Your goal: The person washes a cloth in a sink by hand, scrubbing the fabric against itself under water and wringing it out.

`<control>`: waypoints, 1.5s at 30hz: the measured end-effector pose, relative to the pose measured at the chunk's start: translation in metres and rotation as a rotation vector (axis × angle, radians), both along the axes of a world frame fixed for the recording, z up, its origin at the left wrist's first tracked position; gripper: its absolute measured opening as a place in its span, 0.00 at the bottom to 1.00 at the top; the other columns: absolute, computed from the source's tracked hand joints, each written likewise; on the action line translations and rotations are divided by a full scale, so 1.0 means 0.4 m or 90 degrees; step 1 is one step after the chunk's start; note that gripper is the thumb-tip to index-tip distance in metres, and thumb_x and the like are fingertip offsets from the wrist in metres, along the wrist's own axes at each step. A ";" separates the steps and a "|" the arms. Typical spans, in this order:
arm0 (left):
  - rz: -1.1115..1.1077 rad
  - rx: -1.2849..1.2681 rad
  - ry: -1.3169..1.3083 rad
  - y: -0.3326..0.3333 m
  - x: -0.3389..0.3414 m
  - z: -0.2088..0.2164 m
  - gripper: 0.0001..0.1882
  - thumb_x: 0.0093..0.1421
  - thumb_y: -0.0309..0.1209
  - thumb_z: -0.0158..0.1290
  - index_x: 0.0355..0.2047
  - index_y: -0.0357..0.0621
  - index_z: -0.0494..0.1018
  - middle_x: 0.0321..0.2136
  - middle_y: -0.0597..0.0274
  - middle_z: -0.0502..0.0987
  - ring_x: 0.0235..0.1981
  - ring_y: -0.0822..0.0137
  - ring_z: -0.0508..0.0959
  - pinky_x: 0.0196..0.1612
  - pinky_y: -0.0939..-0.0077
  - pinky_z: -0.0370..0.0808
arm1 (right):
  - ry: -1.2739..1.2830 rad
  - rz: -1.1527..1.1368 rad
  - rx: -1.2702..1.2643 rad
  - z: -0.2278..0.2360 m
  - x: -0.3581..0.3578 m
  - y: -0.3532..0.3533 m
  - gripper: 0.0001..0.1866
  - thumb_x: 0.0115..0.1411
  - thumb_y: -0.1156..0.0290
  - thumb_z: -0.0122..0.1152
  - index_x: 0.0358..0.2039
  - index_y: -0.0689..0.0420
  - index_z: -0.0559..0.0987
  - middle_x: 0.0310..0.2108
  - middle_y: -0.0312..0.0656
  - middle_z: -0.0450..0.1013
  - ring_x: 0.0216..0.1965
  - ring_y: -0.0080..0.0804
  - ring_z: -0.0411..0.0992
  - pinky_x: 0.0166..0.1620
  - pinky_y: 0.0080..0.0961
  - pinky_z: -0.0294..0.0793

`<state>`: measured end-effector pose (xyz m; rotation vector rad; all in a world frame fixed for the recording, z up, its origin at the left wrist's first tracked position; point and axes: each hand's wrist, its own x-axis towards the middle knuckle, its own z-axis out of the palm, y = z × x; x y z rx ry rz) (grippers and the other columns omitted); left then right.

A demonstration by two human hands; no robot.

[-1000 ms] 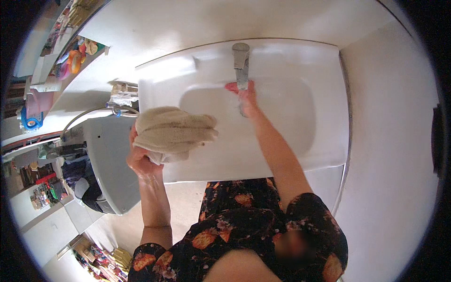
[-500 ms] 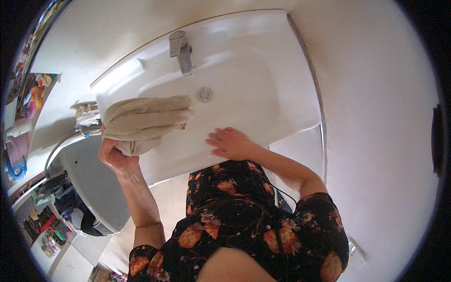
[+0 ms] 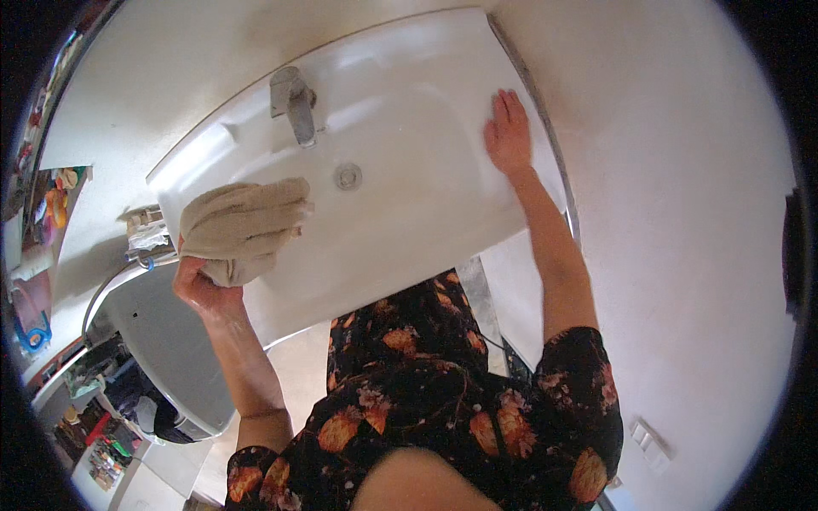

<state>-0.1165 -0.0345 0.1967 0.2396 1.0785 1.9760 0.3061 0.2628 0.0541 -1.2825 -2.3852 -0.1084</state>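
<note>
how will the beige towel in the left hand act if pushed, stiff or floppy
The beige towel is probably floppy, since it bunches into soft folds in the left hand. It seems unlikely to slip easily, given its matte, fuzzy-looking surface. It probably wouldn't roll, as the bundle is uneven.

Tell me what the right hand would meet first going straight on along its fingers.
Most likely the far right corner of the sink, with the wall just beyond. Whether the right hand touches the sink or hovers above is unclear, so it might pass over to the wall.
</note>
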 end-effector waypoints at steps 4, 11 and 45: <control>-0.036 0.003 -0.012 0.001 0.008 0.014 0.29 0.44 0.30 0.48 0.49 0.30 0.67 0.46 0.46 0.72 0.49 0.50 0.73 0.52 0.54 0.70 | 0.362 0.022 -0.222 -0.010 -0.226 -0.120 0.32 0.56 0.63 0.54 0.58 0.63 0.59 0.60 0.54 0.54 0.63 0.52 0.50 0.62 0.42 0.51; -0.019 0.012 -0.059 -0.037 0.000 0.030 0.28 0.45 0.31 0.48 0.48 0.30 0.67 0.47 0.46 0.72 0.49 0.50 0.72 0.53 0.52 0.69 | -0.157 -0.280 -0.270 0.093 0.003 -0.429 0.43 0.57 0.50 0.52 0.60 0.72 0.51 0.64 0.65 0.39 0.66 0.57 0.36 0.65 0.46 0.37; 0.029 0.074 -0.007 -0.048 0.000 0.079 0.27 0.45 0.32 0.45 0.46 0.30 0.68 0.43 0.43 0.74 0.45 0.53 0.76 0.45 0.57 0.76 | 0.659 -0.113 -1.111 -0.073 -0.129 -0.152 0.28 0.61 0.54 0.49 0.56 0.57 0.62 0.50 0.47 0.69 0.45 0.39 0.72 0.45 0.36 0.74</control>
